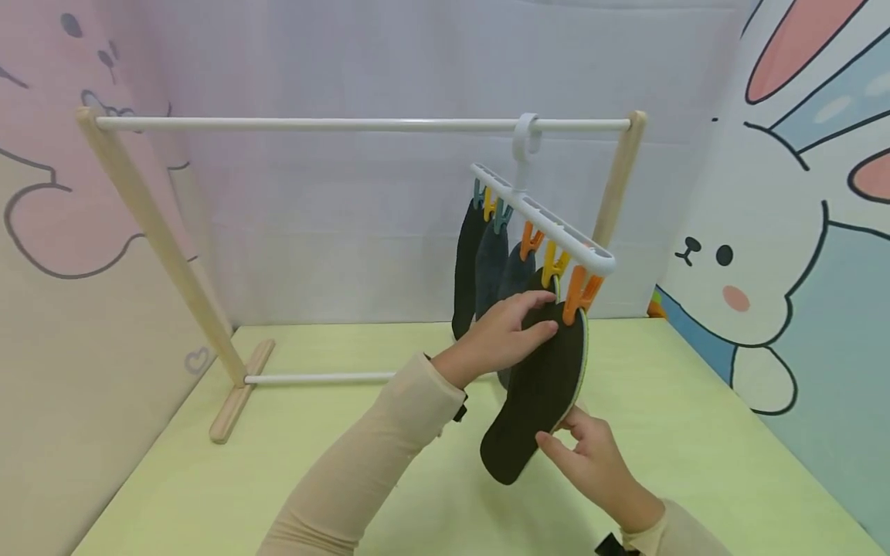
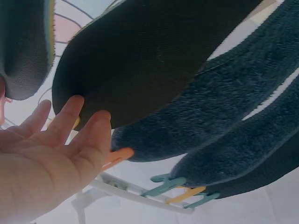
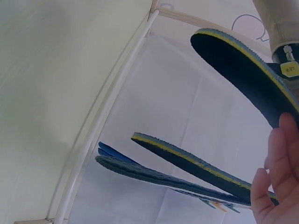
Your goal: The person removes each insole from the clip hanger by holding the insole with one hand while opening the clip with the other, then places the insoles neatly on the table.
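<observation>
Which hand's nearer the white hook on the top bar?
Left. The left hand is below the white hook, near the front insole's clipped upper end; the right hand is farther down, at that insole's lower right edge.

A drying rack (image 1: 167, 239) stands on the tabletop (image 1: 334, 479), its lower rod (image 1: 320, 378) beneath the upper rail (image 1: 299, 123). Toward the rail's right end hangs a clip hanger (image 1: 541, 216), its bar running front to back. Clips (image 1: 582, 293) below it carry a front insole (image 1: 545, 378) — further insoles (image 1: 467, 270) behind. The left hand (image 1: 497, 336) lies at the front insole's upper left, the right hand (image 1: 594, 463) at its lower right edge.
</observation>
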The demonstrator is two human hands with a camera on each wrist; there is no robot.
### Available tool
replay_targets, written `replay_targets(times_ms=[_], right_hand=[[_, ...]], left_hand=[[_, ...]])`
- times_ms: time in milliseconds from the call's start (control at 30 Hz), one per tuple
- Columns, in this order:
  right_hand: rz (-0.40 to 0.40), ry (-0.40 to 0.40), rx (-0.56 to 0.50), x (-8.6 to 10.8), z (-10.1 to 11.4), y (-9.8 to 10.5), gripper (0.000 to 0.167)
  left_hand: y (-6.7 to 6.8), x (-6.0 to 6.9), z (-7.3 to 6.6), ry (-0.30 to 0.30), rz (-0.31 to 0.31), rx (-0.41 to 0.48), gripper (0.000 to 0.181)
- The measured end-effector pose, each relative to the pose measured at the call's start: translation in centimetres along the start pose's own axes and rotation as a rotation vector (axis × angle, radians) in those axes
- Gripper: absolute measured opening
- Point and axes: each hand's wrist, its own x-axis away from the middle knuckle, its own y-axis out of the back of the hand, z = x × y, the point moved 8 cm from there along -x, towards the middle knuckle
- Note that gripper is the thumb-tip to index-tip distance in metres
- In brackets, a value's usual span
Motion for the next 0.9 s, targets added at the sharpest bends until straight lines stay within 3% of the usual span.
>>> replay_targets(times_ms=[133,300,533,767,900], right_hand=[[0.022,0.009,-0.008,-0.3,0.0,-0.4,0.027],[0.031,0.012,-0.024,-0.4,0.0,-0.7,0.026],[0.057,0.027,0.006,-0.4,0.1,-0.8,0.027],[0.072,0.042,-0.002,-0.3,0.1,-0.3,0.028],[0.089,0.033,-0.027,-0.2,-0.2,-0.5,0.028]], left_hand=[[0.5,-0.1,-1.1,-0.051,-0.033,0.021,0.044],[0.6,-0.1,-1.9,-0.065,-0.055,0.053,0.041],[0.6,-0.3,-3.0,-0.113,-0.088,0.105,0.02],[0.8,-0.5,-3.1,-0.084,-0.098,0.141,0.021],[1.0,-0.7,-2.8,-0.054,-0.115,0.142,0.031]])
